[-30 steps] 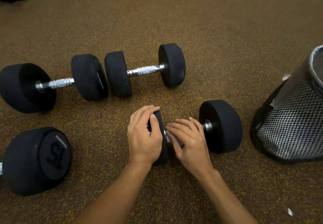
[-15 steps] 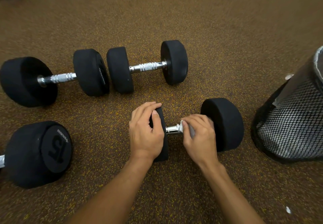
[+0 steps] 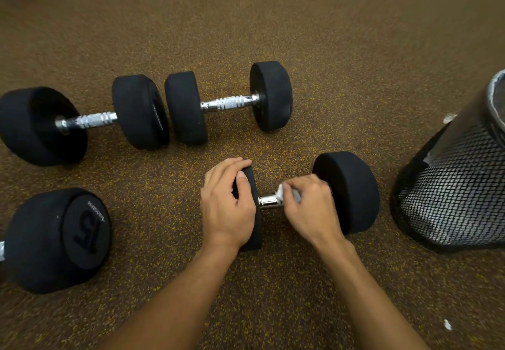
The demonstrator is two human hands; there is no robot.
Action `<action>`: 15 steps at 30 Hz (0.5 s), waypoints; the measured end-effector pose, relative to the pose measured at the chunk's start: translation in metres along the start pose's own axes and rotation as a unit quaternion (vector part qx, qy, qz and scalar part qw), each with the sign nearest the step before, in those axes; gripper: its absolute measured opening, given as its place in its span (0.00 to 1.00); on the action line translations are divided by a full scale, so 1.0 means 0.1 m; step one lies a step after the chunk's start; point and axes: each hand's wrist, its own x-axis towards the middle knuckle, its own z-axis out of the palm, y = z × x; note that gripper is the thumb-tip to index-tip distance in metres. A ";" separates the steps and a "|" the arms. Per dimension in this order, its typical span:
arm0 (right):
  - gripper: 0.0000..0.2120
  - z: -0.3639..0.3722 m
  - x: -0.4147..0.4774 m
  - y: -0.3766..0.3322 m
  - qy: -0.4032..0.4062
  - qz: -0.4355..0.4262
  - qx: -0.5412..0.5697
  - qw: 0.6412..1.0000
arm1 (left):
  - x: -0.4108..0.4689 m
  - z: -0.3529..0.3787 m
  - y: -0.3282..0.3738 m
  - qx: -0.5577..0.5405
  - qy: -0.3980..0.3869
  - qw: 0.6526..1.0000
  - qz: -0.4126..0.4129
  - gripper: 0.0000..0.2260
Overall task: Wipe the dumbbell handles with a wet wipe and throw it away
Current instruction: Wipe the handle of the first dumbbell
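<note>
A black dumbbell (image 3: pixel 349 188) with a chrome handle (image 3: pixel 267 201) lies on the floor in front of me. My left hand (image 3: pixel 226 205) grips its left weight head, fingers curled over the top. My right hand (image 3: pixel 308 207) is wrapped round the right part of the handle with a white wet wipe (image 3: pixel 281 192) between fingers and metal. Only a short bare stretch of handle shows between my hands. Two more dumbbells (image 3: pixel 229 102) (image 3: pixel 87 120) lie end to end farther back. Another one, marked 15 (image 3: pixel 60 237), lies at the left edge.
A black mesh waste bin (image 3: pixel 459 191) with a liner stands at the right, close to the held dumbbell's right head. The floor is brown speckled rubber (image 3: pixel 355 49). Small white scraps (image 3: pixel 447 324) lie on the floor near the bin.
My right hand has slid along the handle with the wipe from its left part toward the right head, baring the chrome next to my left hand. The left hand has stayed in place.
</note>
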 end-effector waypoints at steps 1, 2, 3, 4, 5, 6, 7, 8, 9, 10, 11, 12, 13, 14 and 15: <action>0.08 -0.03 0.01 0.01 0.010 0.016 -0.008 1.000 | 0.00 0.00 0.00 0.000 0.000 1.000 -0.001 0.17; 0.09 -0.03 0.04 -0.01 0.008 0.029 -0.016 0.999 | 0.00 0.00 0.00 0.000 0.000 1.000 -0.001 0.17; 0.10 -0.01 0.06 -0.05 -0.008 0.034 -0.021 0.999 | 0.00 0.00 0.00 0.000 0.000 1.000 -0.001 0.17; 0.11 0.02 0.07 -0.08 -0.031 0.030 -0.021 0.999 | 0.00 0.00 -0.01 0.000 0.000 1.000 -0.001 0.17; 0.12 0.04 0.07 -0.11 -0.052 0.020 -0.017 0.998 | 0.00 0.00 -0.01 0.001 0.000 1.000 -0.001 0.17; 0.13 0.05 0.08 -0.10 -0.066 0.009 -0.013 0.998 | 0.00 0.00 0.00 0.001 -0.001 1.000 -0.001 0.17; 0.13 0.03 0.08 -0.07 -0.073 0.011 -0.008 0.997 | 0.00 0.00 0.01 0.001 -0.002 1.000 -0.002 0.17; 0.12 0.00 0.09 -0.04 -0.072 0.027 -0.004 0.997 | -0.01 -0.01 0.02 0.000 -0.003 1.000 -0.005 0.17; 0.11 -0.05 0.10 -0.01 -0.065 0.044 -0.004 0.997 | -0.01 -0.01 0.02 -0.001 -0.003 1.000 -0.006 0.17; 0.11 -0.07 0.10 0.00 -0.060 0.057 -0.012 0.996 | -0.01 -0.01 0.02 -0.002 -0.004 1.000 -0.007 0.16; 0.11 -0.07 0.12 -0.01 -0.061 0.062 -0.024 0.996 | -0.01 -0.01 0.03 0.000 -0.004 1.000 -0.007 0.16; 0.11 -0.04 0.14 -0.03 -0.070 0.062 -0.029 0.995 | -0.01 -0.01 0.03 0.002 -0.005 1.000 -0.007 0.16; 0.12 -0.02 0.15 -0.06 -0.085 0.060 -0.025 0.994 | -0.01 -0.01 0.03 0.004 -0.006 1.000 -0.008 0.16; 0.12 0.00 0.15 -0.07 -0.100 0.054 -0.016 0.993 | -0.01 -0.02 0.02 0.005 -0.007 1.000 -0.009 0.16; 0.12 0.00 0.15 -0.07 -0.108 0.044 -0.008 0.993 | -0.01 -0.02 0.03 0.005 -0.007 1.000 -0.010 0.16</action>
